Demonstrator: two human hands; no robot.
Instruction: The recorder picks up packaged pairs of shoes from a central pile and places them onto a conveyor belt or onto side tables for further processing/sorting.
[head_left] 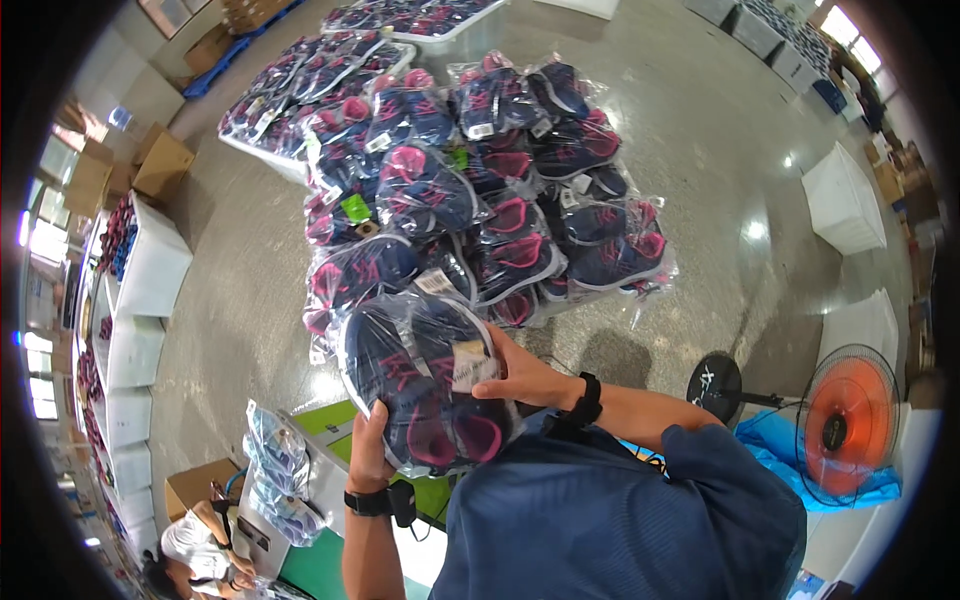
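A clear plastic bag with a pair of navy shoes with pink linings and laces (400, 350) is held up before me, toes pointing away. My left hand (371, 445) grips its near left side, thumb on top. On its right side my right hand (530, 372) is closed, the thumb lying beside a pale label (470, 366) on the bag. The fingers underneath are hidden by the shoes. Just beyond, a heaped pile of similar bagged shoes (425, 190) rises, some bags bearing white or green tags.
White bins of bagged shoes (265, 155) stand at the far left. Bins (150, 260) line the left side. A person (195, 545) works at lower left near bagged pale shoes (280, 470). An orange fan (848, 425) stands at right, with a white bin (843, 205) farther off.
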